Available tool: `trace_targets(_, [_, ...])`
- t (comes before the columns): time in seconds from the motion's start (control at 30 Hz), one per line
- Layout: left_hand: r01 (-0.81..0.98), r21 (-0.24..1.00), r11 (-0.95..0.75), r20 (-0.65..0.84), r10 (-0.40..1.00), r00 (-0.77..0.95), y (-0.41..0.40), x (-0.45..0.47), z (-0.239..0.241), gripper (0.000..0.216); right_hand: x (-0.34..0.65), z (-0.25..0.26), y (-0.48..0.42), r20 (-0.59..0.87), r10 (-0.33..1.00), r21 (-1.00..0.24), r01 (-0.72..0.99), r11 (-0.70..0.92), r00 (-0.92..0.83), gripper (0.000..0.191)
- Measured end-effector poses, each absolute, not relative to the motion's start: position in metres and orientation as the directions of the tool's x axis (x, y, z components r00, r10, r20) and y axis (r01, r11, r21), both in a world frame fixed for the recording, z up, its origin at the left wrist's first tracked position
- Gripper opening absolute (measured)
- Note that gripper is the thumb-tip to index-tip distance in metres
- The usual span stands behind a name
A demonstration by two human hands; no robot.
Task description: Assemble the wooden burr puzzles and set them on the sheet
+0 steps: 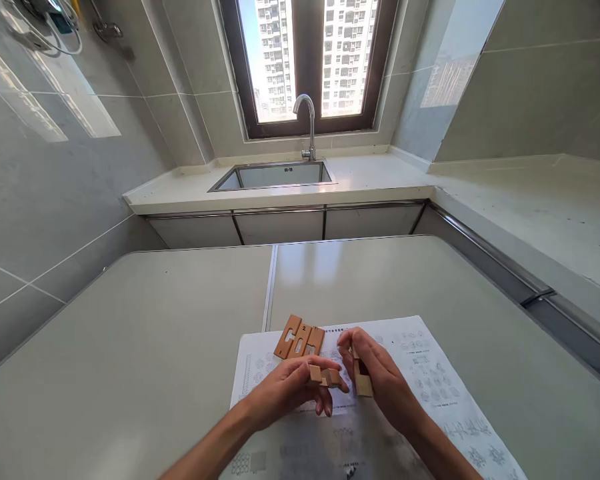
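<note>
Two bare hands over a printed sheet, each gripping a small wooden puzzle piece.

Nearest the camera, the left hand [290,390] reaches in from lower left with fingers curled around a short notched wooden block [325,377], whose end pokes out toward the right. Just beside it, almost touching, the right hand [380,377] pinches an upright wooden bar [363,380] between thumb and fingers. Both hands hover above the instruction sheet [430,373], which lies flat on the pale grey table [155,347]. Three slotted wooden pieces [299,338], one marked with the numeral 2, lie side by side on the sheet's far edge, just beyond the left hand's fingertips and apart from both hands. Further back: sink [280,177], tap [307,123], window [310,60].
</note>
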State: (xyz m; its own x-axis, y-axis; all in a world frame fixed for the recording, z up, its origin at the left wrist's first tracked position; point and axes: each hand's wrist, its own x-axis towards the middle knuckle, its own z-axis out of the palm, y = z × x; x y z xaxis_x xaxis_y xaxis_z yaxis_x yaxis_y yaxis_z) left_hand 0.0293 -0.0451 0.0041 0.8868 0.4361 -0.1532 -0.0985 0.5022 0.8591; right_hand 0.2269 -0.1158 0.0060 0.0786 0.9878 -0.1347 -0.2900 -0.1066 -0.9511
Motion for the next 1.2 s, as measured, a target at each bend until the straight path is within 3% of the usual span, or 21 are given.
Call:
trace_targets(0.17, [-0.135,0.801,0.583,-0.162,0.428,0.889,-0.040,0.024,0.001,0.065,0.229,0.002,-0.114,-0.186,0.980,-0.896,-0.398,-0.199,-0.073,0.046])
trace_targets(0.3, [-0.162,0.755,0.635,-0.191,0.449,0.873,-0.038,0.024,0.000,0.063,0.233,0.005,-0.113,-0.170,0.982,-0.774,-0.605,-0.185,-0.084,0.031])
trace_targets(0.37, [-0.162,0.720,0.675,-0.235,0.456,0.858,-0.037,0.026,0.002,0.061,0.235,0.007,-0.113,-0.159,0.984,-0.739,-0.652,-0.170,-0.076,0.037])
trace_targets(0.43, [-0.138,0.681,0.719,-0.284,0.433,0.856,-0.037,0.028,0.004,0.064,0.237,0.007,-0.114,-0.173,0.983,-0.743,-0.647,-0.174,-0.066,0.046])
trace_targets(0.7, [-0.072,0.661,0.747,-0.274,0.329,0.904,-0.033,0.027,-0.003,0.063,0.232,0.000,-0.116,-0.101,0.980,-0.799,-0.573,-0.182,-0.171,0.045])
trace_targets(0.87, [-0.083,0.695,0.715,-0.254,0.351,0.901,-0.035,0.027,-0.001,0.065,0.231,0.004,-0.113,-0.176,0.984,-0.806,-0.578,-0.128,0.028,0.045])
trace_targets(0.97, [-0.106,0.805,0.584,-0.198,0.432,0.880,-0.039,0.027,0.001,0.069,0.233,0.001,-0.109,-0.243,0.937,-0.855,-0.512,-0.086,0.250,0.048])
trace_targets(1.03, [-0.100,0.908,0.406,-0.132,0.505,0.853,-0.043,0.026,0.001,0.068,0.234,-0.003,-0.107,-0.262,0.895,-0.879,-0.472,-0.067,0.361,0.047])
trace_targets(1.13, [0.024,1.000,-0.006,-0.016,0.605,0.796,-0.051,0.026,0.000,0.076,0.235,-0.008,-0.104,-0.264,0.853,-0.895,-0.443,-0.043,0.450,0.044])
trace_targets(1.2, [0.134,0.946,-0.295,0.086,0.628,0.773,-0.056,0.028,-0.001,0.078,0.235,-0.009,-0.104,-0.248,0.831,-0.921,-0.387,-0.043,0.497,0.044])
